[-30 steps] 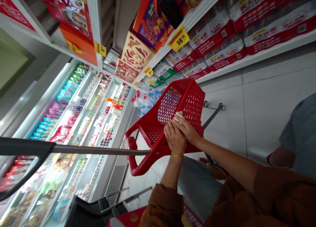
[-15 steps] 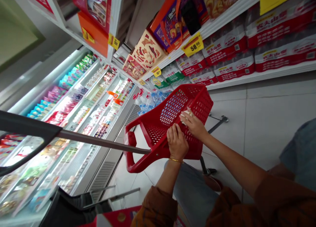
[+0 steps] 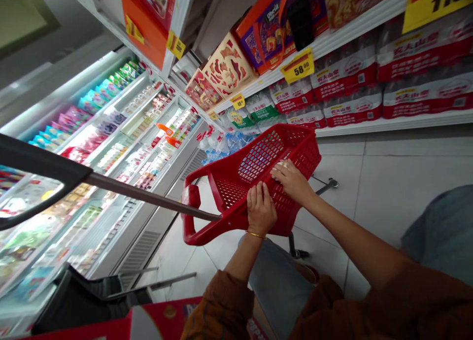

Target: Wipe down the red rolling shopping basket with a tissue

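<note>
A red plastic shopping cart basket [image 3: 226, 194] with perforated walls stands in front of me, tilted in this view. My left hand [image 3: 261, 208], with a thin gold bracelet at the wrist, has its fingers hooked over the basket's near rim. Just to the right of it, my right hand [image 3: 293, 182] presses a crumpled white cloth [image 3: 284, 164] onto the same rim. Most of that cloth is hidden under the fingers. A grey metal pole [image 3: 155, 199] with a dark handle runs from the basket to the left edge.
Shrink-wrapped bottle packs [image 3: 353, 103] fill the low shelf behind the basket, with gift boxes [image 3: 229, 66] above. A lit refrigerated display [image 3: 121, 155] lines the left. A black cart part [image 3: 81, 300] and a red box [image 3: 158, 315] are at the bottom. Cart wheels rest on pale floor tiles [image 3: 391, 177].
The basket and both hands sit slightly further left and higher in the view. My right hand has shifted a little along the rim, covering more of the white cloth. My left hand keeps its hold.
</note>
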{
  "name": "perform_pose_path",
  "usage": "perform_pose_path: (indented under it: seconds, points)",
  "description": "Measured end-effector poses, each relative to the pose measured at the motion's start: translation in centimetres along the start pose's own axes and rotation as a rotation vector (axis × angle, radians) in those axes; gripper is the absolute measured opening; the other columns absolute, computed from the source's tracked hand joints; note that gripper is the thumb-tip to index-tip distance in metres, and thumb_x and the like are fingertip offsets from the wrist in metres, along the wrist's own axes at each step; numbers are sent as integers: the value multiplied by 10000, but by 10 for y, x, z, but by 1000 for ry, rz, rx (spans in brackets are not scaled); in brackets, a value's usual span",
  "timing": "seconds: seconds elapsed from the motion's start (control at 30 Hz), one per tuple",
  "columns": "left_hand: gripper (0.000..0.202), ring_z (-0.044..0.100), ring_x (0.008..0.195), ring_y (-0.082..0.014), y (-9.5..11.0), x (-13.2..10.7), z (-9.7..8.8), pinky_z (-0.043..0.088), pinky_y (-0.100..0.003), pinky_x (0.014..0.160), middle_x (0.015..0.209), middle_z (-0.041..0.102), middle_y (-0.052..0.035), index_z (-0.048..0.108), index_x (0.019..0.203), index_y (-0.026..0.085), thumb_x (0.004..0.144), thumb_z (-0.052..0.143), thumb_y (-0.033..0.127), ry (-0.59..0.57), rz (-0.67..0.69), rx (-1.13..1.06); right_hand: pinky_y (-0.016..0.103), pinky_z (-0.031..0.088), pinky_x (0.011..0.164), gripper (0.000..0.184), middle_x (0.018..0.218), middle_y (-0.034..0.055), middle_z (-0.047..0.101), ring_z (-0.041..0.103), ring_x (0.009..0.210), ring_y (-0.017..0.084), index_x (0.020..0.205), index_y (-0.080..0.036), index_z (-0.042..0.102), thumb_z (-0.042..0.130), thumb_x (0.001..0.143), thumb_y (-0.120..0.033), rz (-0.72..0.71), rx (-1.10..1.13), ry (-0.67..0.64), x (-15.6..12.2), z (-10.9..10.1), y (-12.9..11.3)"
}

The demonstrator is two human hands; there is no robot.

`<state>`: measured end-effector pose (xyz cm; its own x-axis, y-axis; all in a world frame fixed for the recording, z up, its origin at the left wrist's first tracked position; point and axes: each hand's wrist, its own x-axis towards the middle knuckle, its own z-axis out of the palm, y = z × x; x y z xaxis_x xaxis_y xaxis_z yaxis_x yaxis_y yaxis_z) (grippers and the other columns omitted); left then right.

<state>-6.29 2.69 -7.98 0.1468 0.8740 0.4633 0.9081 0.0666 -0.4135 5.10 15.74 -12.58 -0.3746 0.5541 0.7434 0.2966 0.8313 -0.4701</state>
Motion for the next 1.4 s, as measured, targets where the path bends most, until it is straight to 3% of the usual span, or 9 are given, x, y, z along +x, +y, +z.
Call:
perform_pose_path:
  seconds: [0.2, 0.33, 0.43, 0.6, 0.77, 1.0, 1.23, 1.4]
  points:
    - [508, 502, 1236, -291, 8, 3, -13, 322, -467, 1105, 1312, 574, -169, 446, 1382, 82, 895, 419, 225, 5, -60, 25, 601, 304, 1125, 398, 1239, 96, 595, 408, 1303, 295, 1245, -224, 577, 360, 923, -134, 3, 105, 74, -12, 6, -6]
    - [496, 401, 1335, -285, 17, 20, -19, 287, -442, 1138, 1394, 508, -148, 436, 1388, 79, 905, 385, 183, -24, 8, 17, 567, 310, 1146, 391, 1262, 101, 576, 329, 1379, 272, 1288, -218, 544, 354, 950, -171, 42, 144, 139, -23, 9, -11]
    - [492, 359, 1366, -266, 21, 30, -16, 297, -419, 1134, 1456, 433, -150, 409, 1399, 66, 922, 349, 166, -78, 45, 2, 556, 322, 1145, 429, 1351, 101, 524, 220, 1438, 256, 1355, -226, 481, 320, 962, -169, 75, 185, 192, -31, 11, -17]
    - [487, 434, 1311, -259, 24, 31, -7, 374, -425, 1063, 1428, 465, -164, 387, 1413, 85, 941, 348, 196, -131, -2, 10, 638, 231, 1144, 522, 1533, 92, 306, 47, 1464, 298, 1467, -241, 308, 396, 956, -182, 77, 193, 281, -39, 25, -22]
    - [485, 428, 1308, -266, 26, 29, -5, 356, -437, 1069, 1407, 490, -166, 401, 1403, 75, 932, 350, 177, -124, 2, -4, 549, 237, 1184, 620, 1562, 6, 245, 56, 1464, 232, 1495, -348, 146, 400, 967, -145, 79, 212, 399, -43, 44, -17]
    - [522, 386, 1340, -281, 26, 30, -3, 327, -447, 1087, 1428, 460, -176, 363, 1423, 63, 915, 371, 184, -141, 12, -19, 503, 290, 1180, 597, 1554, 17, 247, 121, 1453, 218, 1492, -325, 166, 383, 973, -122, 80, 250, 340, -64, 49, -14]
    - [532, 386, 1336, -288, 27, 31, -6, 316, -461, 1092, 1423, 459, -190, 344, 1428, 46, 922, 374, 208, -167, 14, -9, 525, 345, 1137, 598, 1561, 74, 215, 128, 1452, 233, 1503, -290, 122, 330, 977, -94, 68, 217, 244, -108, 66, -10]
    - [581, 384, 1332, -300, 28, 30, -7, 312, -461, 1093, 1417, 462, -194, 331, 1431, 28, 888, 414, 219, -168, 14, -12, 536, 355, 1120, 572, 1517, 81, 345, 126, 1458, 231, 1496, -285, 182, 333, 976, -102, 68, 250, 174, -140, 78, -4]
